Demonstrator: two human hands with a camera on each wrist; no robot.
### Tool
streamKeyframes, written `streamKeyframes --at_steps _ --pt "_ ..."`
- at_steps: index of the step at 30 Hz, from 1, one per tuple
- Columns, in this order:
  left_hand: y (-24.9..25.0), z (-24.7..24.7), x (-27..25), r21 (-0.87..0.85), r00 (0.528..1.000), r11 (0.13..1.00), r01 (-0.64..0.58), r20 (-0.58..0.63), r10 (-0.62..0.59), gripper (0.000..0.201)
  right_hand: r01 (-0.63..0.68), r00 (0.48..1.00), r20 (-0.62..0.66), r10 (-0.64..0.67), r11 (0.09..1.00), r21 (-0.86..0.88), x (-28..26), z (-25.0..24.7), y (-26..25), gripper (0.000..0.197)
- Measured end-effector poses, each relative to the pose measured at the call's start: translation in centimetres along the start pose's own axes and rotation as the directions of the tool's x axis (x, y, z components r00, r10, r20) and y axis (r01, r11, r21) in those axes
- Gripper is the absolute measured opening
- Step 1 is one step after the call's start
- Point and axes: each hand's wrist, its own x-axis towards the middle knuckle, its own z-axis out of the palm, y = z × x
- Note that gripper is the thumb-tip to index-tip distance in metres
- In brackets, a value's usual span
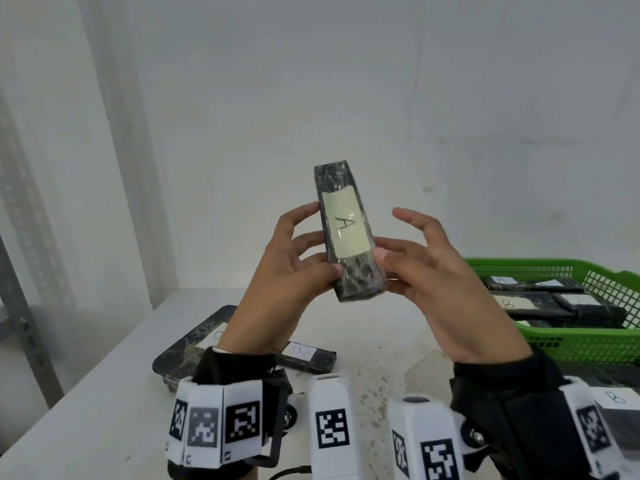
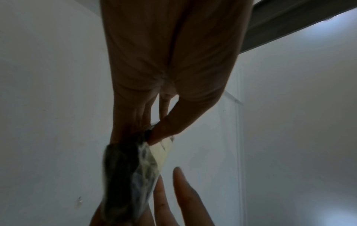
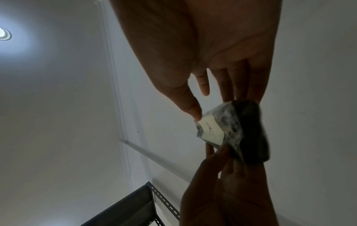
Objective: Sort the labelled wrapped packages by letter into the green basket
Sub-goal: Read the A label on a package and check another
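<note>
You are partway through the sort. The green basket [image 1: 602, 344] at the table's right edge already holds several wrapped packages: one marked A [image 1: 504, 282] along its far wall, one marked B [image 1: 516, 304] in front of it, and others whose labels you cannot read from here. Still out on the table [image 1: 104, 393] are a broad package [image 1: 188, 344] near the left edge, a slim one [image 1: 306, 355] just beside it, and another marked B [image 1: 614, 405] at the near right corner, so by my reckoning at least three remain besides the one in your hands.

That one, the package labelled A [image 1: 348, 233], is raised above the table's middle, nearly upright, label facing you. Your left hand [image 1: 294, 261] grips its lower half, thumb on the front and fingers curled behind. Your right hand [image 1: 419, 265] pinches the lower right edge with the thumb, while its forefinger stands loosely clear.
</note>
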Motion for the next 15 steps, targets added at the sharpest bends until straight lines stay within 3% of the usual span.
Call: streamKeyframes --at_steps 6,12,15 --pt "0.0 0.6 0.0 0.062 0.999 0.998 0.016 0.046 -0.019 0.07 0.117 0.993 -0.01 -0.122 0.969 -0.219 0.3 -0.2 0.9 0.034" --pt "0.9 1.8 -0.3 0.128 1.0 0.992 -0.001 -0.02 0.004 0.044 0.076 0.996 -0.032 -0.086 0.966 -0.247 0.3 0.0 1.3 0.025" --pt "1.4 2.0 -0.4 0.092 0.999 0.996 -0.001 -0.045 0.005 0.043 0.071 0.997 -0.018 -0.078 0.964 -0.255 0.3 0.2 1.5 0.024"
